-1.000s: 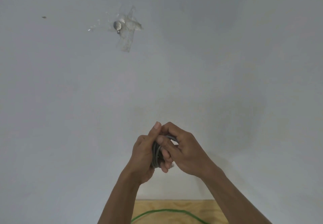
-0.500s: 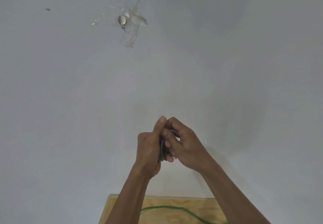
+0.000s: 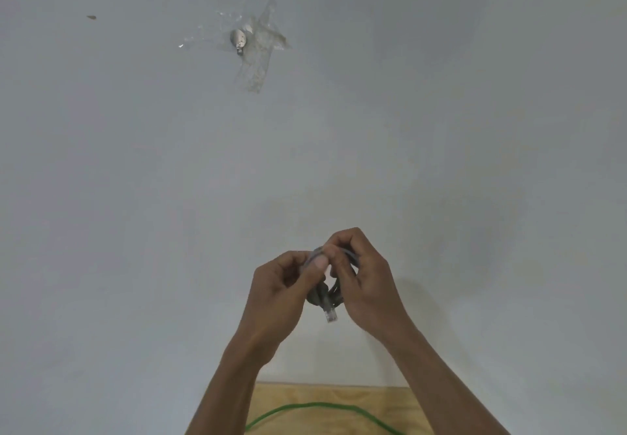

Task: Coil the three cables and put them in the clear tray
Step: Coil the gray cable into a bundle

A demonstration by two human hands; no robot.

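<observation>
Both hands, left (image 3: 285, 285) and right (image 3: 364, 275), have parted slightly, fingers still gripping the coiled grey network cable (image 3: 324, 294), its clear plug now dangling: coiling looks nearly finished.

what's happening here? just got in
A person holds a small grey cable coil up in front of a white wall, both hands on it. The left hand and right hand pinch the top of the coil; a clear plug hangs below. A green cable lies uncoiled on the wooden table. No tray is in view.
</observation>
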